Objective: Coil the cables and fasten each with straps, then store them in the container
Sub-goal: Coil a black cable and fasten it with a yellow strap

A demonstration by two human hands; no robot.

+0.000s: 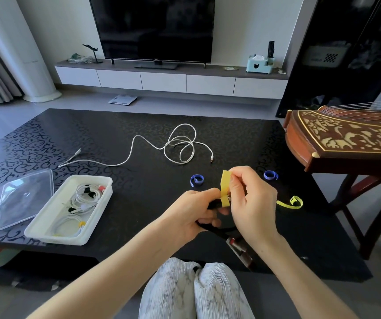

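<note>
My left hand [193, 212] grips a coiled black cable [217, 230] above the near right part of the table. My right hand [252, 201] pinches a yellow strap [225, 188] that wraps round the coil, its free end pointing up. The cable's plug ends [240, 248] hang below my right wrist. A loose white cable [175, 146] lies uncoiled across the middle of the black table [47, 139]. The white container [44, 229] at the near left holds several coiled white cables [81, 201] with straps on them.
A clear lid [21, 201] lies left of the container. Two blue straps [196, 180] [270, 175] and another yellow strap [292, 203] lie on the table near my hands. A wooden zither [346, 137] on a stand is at the right. My knees [196, 291] are below.
</note>
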